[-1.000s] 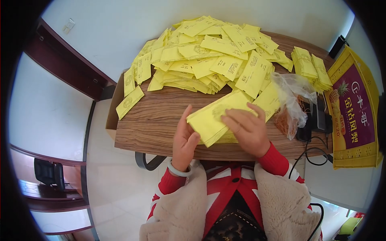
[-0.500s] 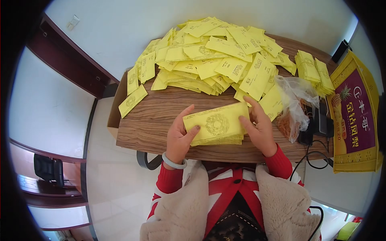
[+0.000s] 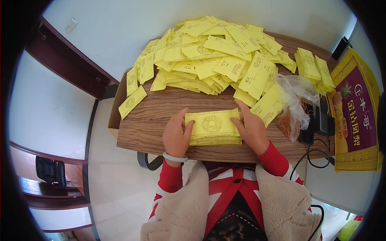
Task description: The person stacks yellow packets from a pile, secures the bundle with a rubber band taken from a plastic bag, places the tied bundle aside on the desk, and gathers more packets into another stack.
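Observation:
A stack of yellow printed packets (image 3: 213,127) lies near the front edge of the wooden table, its round ornament facing up. My left hand (image 3: 177,131) grips the stack's left end, thumb on top. At the right end my right hand (image 3: 253,128) holds it the same way, thumb on the upper face and fingers behind. Beyond the hands a large heap of similar yellow packets (image 3: 201,60) spreads over the back of the table. One loose packet (image 3: 268,105) rests just past my right hand.
Banded bundles of packets (image 3: 309,66) stand at the back right. A clear plastic bag (image 3: 295,94) with rubber bands, black devices (image 3: 321,120) with a cable, and a yellow and purple box (image 3: 356,108) are on the right. A cardboard box (image 3: 116,108) is beyond the table's left edge.
The packets my hands held tilted above the table have come down level onto the stack at the front edge. My right hand has gone from lying over them to gripping their right end.

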A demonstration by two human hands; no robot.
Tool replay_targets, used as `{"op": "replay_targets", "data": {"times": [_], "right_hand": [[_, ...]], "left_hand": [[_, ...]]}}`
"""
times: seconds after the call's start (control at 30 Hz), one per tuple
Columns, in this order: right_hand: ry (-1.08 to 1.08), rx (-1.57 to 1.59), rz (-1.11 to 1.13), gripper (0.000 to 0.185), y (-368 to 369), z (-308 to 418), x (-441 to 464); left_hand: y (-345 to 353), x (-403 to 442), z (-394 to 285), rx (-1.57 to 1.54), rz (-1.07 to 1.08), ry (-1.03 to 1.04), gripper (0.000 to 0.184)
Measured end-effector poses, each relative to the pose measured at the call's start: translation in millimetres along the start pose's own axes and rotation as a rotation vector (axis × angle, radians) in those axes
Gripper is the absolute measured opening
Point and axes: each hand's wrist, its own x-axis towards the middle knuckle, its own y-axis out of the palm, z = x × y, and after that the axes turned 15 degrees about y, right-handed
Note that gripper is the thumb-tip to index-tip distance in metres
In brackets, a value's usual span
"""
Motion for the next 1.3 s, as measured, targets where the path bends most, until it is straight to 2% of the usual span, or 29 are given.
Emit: {"op": "replay_targets", "data": {"times": [0.07, 0.13, 0.17, 0.23, 0.27, 0.4, 0.6, 0.77, 0.93, 1.07, 1.1, 1.23, 1.3], "right_hand": [[-0.002, 0.003, 0.004, 0.060, -1.1, -0.2, 0.0], [-0.002, 0.008, 0.005, 0.059, -2.2, 0.5, -0.3], [-0.002, 0.012, 0.008, 0.059, -3.0, 0.9, -0.7], [-0.006, 0.020, 0.012, 0.057, -4.4, 1.8, -0.5], [-0.005, 0.019, 0.009, 0.057, -5.1, 2.0, -0.4], [-0.019, 0.041, 0.013, 0.052, -16.1, -5.1, -3.1], [0.088, -0.005, -0.096, 0.048, -54.9, -41.4, -6.8], [0.175, -0.324, -0.313, 0.050, -67.5, -68.4, -12.7], [0.225, -0.375, -0.399, 0.067, -55.0, -71.0, -8.4], [0.141, -0.281, -0.453, 0.089, -39.8, -71.1, 1.4], [0.138, -0.279, -0.453, 0.089, -39.3, -68.7, 2.8], [0.281, -0.052, -0.257, 0.100, -45.9, -60.2, 5.5], [0.309, 0.002, -0.240, 0.099, -48.0, -58.9, 4.6]], "left_hand": [[-1.4, 0.2, -5.2, 0.289, -0.056, 0.195, 0.054], [-1.5, 1.8, -14.7, 0.326, -0.046, 0.355, 0.065], [-0.4, 1.7, -24.1, 0.324, -0.046, 0.354, 0.065], [4.9, -0.5, -43.6, 0.258, 0.133, 0.454, 0.084], [9.0, -3.3, -47.7, 0.256, 0.132, 0.457, 0.084], [33.5, -15.5, -60.9, 0.251, 0.367, 0.471, 0.101], [42.4, -21.2, -52.8, 0.251, 0.333, 0.490, 0.107], [46.1, -22.4, -53.7, 0.273, 0.337, 0.491, 0.108], [47.0, -23.8, -53.5, 0.287, 0.333, 0.489, 0.107], [46.9, -23.6, -53.5, 0.290, 0.329, 0.487, 0.107], [45.9, -23.9, -53.4, 0.292, 0.327, 0.486, 0.107], [45.3, -23.8, -56.0, 0.294, 0.330, 0.481, 0.107], [45.9, -23.1, -55.6, 0.289, 0.328, 0.483, 0.107]]}}
